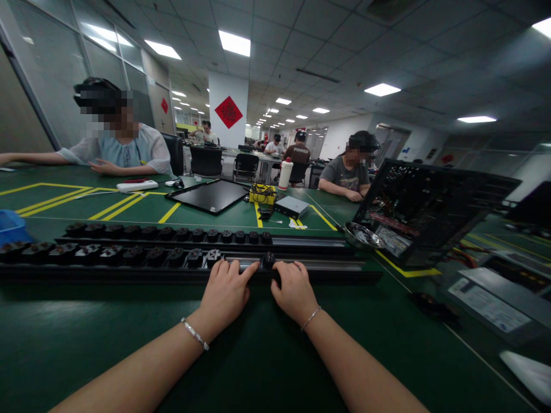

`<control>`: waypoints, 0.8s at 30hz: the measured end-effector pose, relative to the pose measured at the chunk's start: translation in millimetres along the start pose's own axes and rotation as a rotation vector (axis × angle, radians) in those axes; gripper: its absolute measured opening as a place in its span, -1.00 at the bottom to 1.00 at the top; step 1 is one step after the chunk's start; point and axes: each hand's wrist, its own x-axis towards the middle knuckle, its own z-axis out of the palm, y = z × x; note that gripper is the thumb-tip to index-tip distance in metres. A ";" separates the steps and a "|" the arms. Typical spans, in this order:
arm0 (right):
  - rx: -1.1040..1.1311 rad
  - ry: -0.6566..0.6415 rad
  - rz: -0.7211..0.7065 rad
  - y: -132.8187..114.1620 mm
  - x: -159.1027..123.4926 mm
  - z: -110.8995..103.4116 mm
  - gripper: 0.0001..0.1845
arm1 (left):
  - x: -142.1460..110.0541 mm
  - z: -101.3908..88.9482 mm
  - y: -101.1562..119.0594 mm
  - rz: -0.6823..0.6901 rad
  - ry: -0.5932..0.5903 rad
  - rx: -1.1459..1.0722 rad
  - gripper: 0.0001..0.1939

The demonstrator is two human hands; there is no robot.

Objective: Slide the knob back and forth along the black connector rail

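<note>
- My left hand (226,289), at the centre of the frame, lies over the near edge of the front track rail (331,265); its fingers are spread, the index stretched rightward to just beside a lone black socket module (269,260).
- My right hand (295,288), right of centre, has its fingers bent at the other side of that module; I cannot tell whether they pinch it or merely rest against it.
- The lone module sits on the front rail, between my hands, set apart from the row of socket modules (157,256) that fills the rail's left part.
- Behind, and roughly parallel, runs the rear track rail (310,242), with a second row of modules to the left and a bare silver channel to the right.
- Right of the frame: a metal bowl (364,235), an open computer case (430,201) and a power supply unit (491,301) on the green table (107,327).
- Centre, beyond the rails: a black flat panel (210,195), a yellow box (262,198) with dark cables, a grey metal drive (291,205) and a white bottle (285,175).
- Upper left and upper right: seated co-workers at the table.
</note>
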 end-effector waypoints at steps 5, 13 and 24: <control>0.001 0.000 0.001 -0.9 0.3 -2.0 -0.82 | 0.2 1.1 -0.2 -0.002 0.003 -0.014 -0.44; -0.001 0.004 0.001 1.2 -0.5 -1.5 -0.81 | 0.2 0.8 0.3 -0.011 -0.005 -0.014 -0.44; 0.014 0.008 0.003 1.9 0.0 -0.4 -0.81 | 0.8 0.5 -0.3 -0.004 -0.009 -0.016 -0.43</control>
